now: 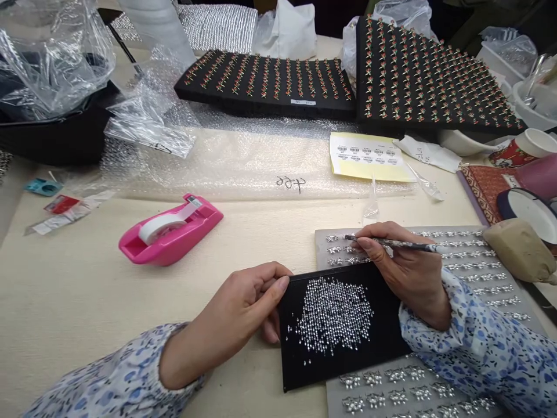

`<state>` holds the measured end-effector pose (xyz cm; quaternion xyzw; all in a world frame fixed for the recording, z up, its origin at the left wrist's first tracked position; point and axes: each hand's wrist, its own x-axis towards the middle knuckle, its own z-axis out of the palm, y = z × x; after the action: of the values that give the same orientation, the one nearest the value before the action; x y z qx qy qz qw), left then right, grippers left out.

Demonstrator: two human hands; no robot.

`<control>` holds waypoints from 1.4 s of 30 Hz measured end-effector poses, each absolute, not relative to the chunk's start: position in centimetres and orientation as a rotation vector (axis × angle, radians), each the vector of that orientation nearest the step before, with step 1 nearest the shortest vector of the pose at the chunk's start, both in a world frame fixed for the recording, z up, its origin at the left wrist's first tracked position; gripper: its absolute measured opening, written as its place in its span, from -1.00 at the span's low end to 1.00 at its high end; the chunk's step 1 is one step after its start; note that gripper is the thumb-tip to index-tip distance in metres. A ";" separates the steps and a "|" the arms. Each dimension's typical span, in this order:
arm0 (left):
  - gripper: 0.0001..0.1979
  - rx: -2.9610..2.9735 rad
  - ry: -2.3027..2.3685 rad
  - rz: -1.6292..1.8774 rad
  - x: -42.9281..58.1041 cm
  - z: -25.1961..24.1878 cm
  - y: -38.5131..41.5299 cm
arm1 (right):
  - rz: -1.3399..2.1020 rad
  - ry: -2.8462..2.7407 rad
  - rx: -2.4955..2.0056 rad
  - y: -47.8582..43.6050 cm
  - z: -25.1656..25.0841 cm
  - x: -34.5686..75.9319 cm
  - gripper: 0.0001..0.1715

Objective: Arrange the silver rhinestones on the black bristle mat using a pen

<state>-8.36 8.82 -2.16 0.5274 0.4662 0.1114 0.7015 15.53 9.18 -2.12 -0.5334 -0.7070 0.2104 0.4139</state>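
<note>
My left hand (243, 307) pinches the left edge of a black tray (387, 342), thumb on top and fingers beneath. Small shiny rhinestones (335, 316) lie spread over the tray's middle. Between the thumb and fingers of my right hand (404, 267) is a thin, dark, speckled pen-like stick (404, 244), its pale tip pointing left. That tip is close to the top row of silver jewellery pieces (348, 249) set on a grey board (321, 241); whether it touches one I cannot tell. The tray overlaps the board and hides part of its rows.
A pink tape dispenser (172, 232) sits left of centre. Behind are bubble wrap (243, 168), a yellow-backed label sheet (368, 157) and black foam boards (265, 104) with red-and-gold pieces. A beige lump (520, 249) and a red patterned cup (522, 148) stand right. A plastic-filled black bin (47, 133) is far left.
</note>
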 end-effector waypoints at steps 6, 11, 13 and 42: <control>-0.72 1.167 1.030 0.253 -8.5 -2.2 8.8 | 0.501 -1.771 -1.357 9.1 -2.0 15.6 -0.92; -0.72 1.170 1.024 0.249 -8.6 -2.3 8.8 | 0.493 -1.801 -1.349 9.2 -2.1 15.5 -0.92; -0.73 1.171 1.026 0.252 -8.5 -2.2 8.8 | 0.514 -1.753 -1.348 9.1 -2.1 15.5 -0.92; -0.73 1.176 1.005 0.274 -8.6 -2.5 8.7 | 0.775 -1.794 -1.014 7.6 -1.4 15.5 -0.74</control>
<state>-8.59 8.66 -2.53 0.5293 0.4523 0.1233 0.7071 15.45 7.57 -1.36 -0.4107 -0.7266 0.3140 0.4527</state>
